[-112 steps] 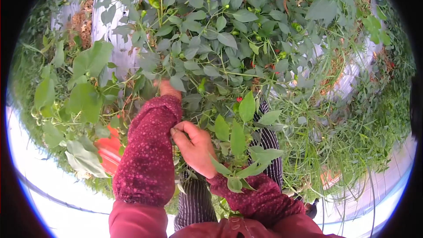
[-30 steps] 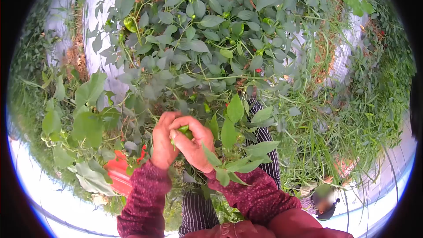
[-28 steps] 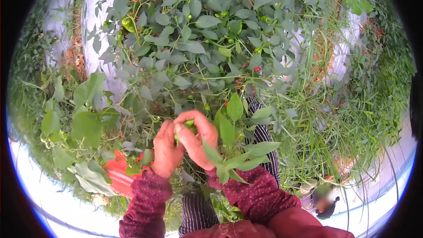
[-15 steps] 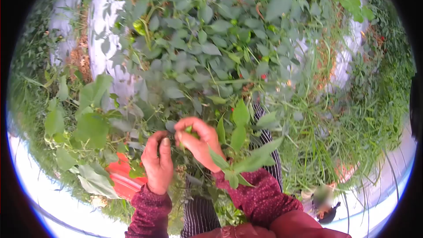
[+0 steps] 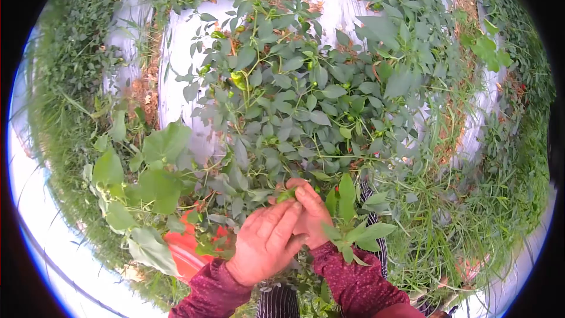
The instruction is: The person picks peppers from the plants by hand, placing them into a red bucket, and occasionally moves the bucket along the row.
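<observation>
My right hand (image 5: 312, 215) is closed around a small green pepper (image 5: 286, 196), which shows between its fingers and thumb. Pressed against it from the left is my left hand (image 5: 266, 240), fingers together and curled towards the right palm. Whatever those left fingers hold, if anything, is hidden. Both hands are in front of a leafy pepper plant (image 5: 288, 106). A paler green pepper (image 5: 239, 80) hangs further up in its foliage. Broad leaves of a leafy stem (image 5: 359, 232) overlap my right wrist.
A red container (image 5: 187, 259) is at the lower left, partly behind broad leaves (image 5: 159, 191). White plastic sheeting (image 5: 185, 53) covers the ground between rows. Tall grass (image 5: 453, 229) grows at the right. Striped trouser legs (image 5: 278, 301) are below my arms.
My hands were apart and have come together, the left moving right against the right hand. The view has shifted, so the plants sit lower and further right.
</observation>
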Demonstrator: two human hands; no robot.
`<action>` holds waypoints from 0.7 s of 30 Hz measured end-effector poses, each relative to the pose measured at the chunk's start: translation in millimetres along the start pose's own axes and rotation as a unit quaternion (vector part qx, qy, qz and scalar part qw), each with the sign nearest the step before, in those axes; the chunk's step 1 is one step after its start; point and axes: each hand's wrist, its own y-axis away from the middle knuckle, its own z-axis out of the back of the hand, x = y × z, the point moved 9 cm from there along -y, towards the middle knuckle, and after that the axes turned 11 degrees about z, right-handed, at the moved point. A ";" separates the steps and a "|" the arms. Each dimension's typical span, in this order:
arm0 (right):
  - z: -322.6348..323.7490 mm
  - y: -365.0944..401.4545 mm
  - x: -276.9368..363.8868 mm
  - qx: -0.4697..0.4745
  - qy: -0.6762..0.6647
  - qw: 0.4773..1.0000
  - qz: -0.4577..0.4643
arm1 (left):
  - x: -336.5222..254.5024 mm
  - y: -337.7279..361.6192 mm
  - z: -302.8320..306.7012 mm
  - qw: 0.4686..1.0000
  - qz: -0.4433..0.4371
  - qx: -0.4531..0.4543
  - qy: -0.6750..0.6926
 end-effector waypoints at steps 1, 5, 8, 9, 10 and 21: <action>5.5 -2.1 -0.2 -0.001 0.018 1.000 0.007 | 5.8 -6.5 7.2 0.998 0.028 -0.013 0.056; -10.6 5.0 -0.7 0.103 0.021 0.994 -0.039 | 75.2 -56.3 44.8 0.962 0.162 -0.145 0.167; -34.9 14.1 -8.1 0.229 0.010 0.970 -0.081 | 158.3 -128.0 31.6 0.947 0.244 -0.199 0.066; -38.3 15.7 -7.4 0.241 0.009 0.967 -0.085 | 180.8 -148.8 23.6 0.938 0.285 -0.193 0.043; -40.3 17.6 -7.9 0.253 0.008 0.964 -0.088 | 201.0 -165.3 15.8 0.927 0.326 -0.186 0.021; -15.0 -7.3 -1.4 0.069 0.159 0.984 -0.046 | 188.9 -153.4 28.7 0.966 0.219 -0.045 -0.133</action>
